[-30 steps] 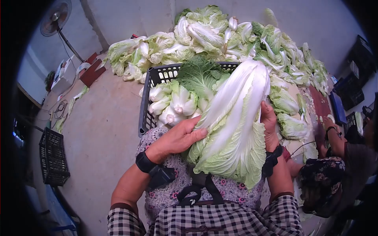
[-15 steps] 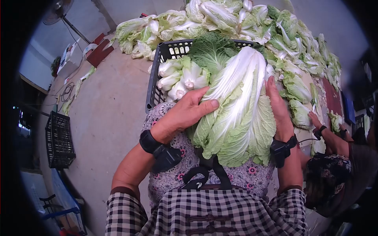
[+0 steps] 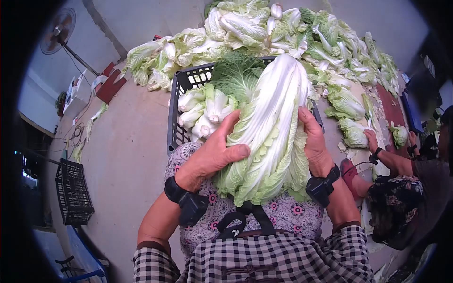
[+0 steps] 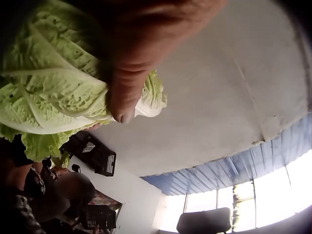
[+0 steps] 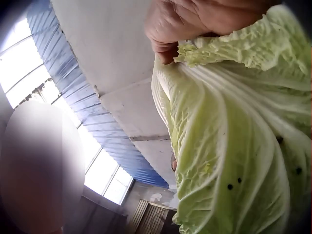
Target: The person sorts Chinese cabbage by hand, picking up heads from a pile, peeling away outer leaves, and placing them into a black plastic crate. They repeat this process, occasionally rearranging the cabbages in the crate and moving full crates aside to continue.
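Note:
A large napa cabbage point(image 3: 271, 122) is held above the lap, white base pointing away and leafy end toward the body. My left hand point(image 3: 212, 153) grips its left side, thumb on top, the other fingers hidden beneath. On the right side, my right hand point(image 3: 315, 144) holds it with the thumb along the edge. The left wrist view has the left thumb point(image 4: 129, 90) pressed against the cabbage leaves point(image 4: 53, 92). In the right wrist view, the right hand point(image 5: 200, 22) touches the cabbage point(image 5: 234, 131), and a few dark specks dot a leaf.
Behind the held cabbage stands a black crate point(image 3: 173, 113) with smaller cabbages point(image 3: 205, 111) and a dark green leaf point(image 3: 236, 75). A heap of cabbages point(image 3: 245, 28) lies along the wall. Another black crate point(image 3: 73, 193) is at the left; a person point(image 3: 401, 203) sits at the right.
The cabbage has turned more upright and moved slightly left, with both hands still on its sides. The neighbouring person's hand has come to a cabbage at the right.

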Demonstrator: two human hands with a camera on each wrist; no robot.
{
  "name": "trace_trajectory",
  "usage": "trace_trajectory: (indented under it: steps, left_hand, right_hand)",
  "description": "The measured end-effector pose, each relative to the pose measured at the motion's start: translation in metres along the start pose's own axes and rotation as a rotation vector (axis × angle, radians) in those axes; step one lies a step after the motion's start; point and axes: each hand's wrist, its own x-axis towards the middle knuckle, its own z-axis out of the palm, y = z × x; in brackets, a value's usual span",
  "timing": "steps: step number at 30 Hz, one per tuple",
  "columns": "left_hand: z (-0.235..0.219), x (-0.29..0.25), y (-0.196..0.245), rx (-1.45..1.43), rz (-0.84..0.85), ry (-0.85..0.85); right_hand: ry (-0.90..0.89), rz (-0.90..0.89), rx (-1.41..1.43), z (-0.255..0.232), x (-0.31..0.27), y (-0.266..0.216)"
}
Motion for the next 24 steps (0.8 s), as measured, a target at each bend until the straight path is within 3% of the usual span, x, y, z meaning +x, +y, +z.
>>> trace_trajectory:
  steps: [2,4,6,9,12,16,17,18,20,21,24]
  left_hand:
    - [0.015,-0.005,0.005,-0.109,-0.019,-0.178]
    - [0.022,-0.012,0.024,0.013,-0.133,-0.108]
    - [0.025,-0.017,0.026,-0.072,-0.047,0.17]
    - [0.023,-0.014,0.029,0.053,0.1,0.257]
    - [0.03,-0.01,0.028,0.217,0.107,0.28]
    - [0.044,-0.008,0.017,0.864,0.183,0.199]
    - [0.045,-0.008,0.02,0.92,0.149,0.131]
    - [0.045,-0.006,0.02,0.934,0.232,0.095]
    - [0.043,-0.004,0.018,0.955,0.393,0.023]
    - [0.039,-0.001,0.014,0.812,0.413,-0.002]
    - [0.037,0.008,0.014,0.939,0.494,-0.056]
  right_hand:
    - [-0.029,-0.125,-0.182,0.015,0.0,0.006]
    - [-0.133,-0.205,-0.518,0.042,-0.004,-0.006]
    - [-0.08,-0.379,-0.86,0.038,0.002,-0.005]
    - [-0.147,-0.274,-0.943,0.03,-0.007,-0.005]
    - [-0.205,-0.234,-0.922,0.035,-0.02,0.006]
    - [-0.145,-0.235,-0.683,0.031,-0.019,0.021]
    - [-0.124,-0.2,-0.581,0.031,-0.019,0.019]
    - [-0.102,-0.164,-0.477,0.034,-0.02,0.016]
    - [-0.025,-0.22,-0.361,0.024,-0.015,0.018]
    - [0.001,-0.229,-0.323,0.021,-0.015,0.011]
    - [0.045,-0.272,-0.19,0.015,-0.011,-0.007]
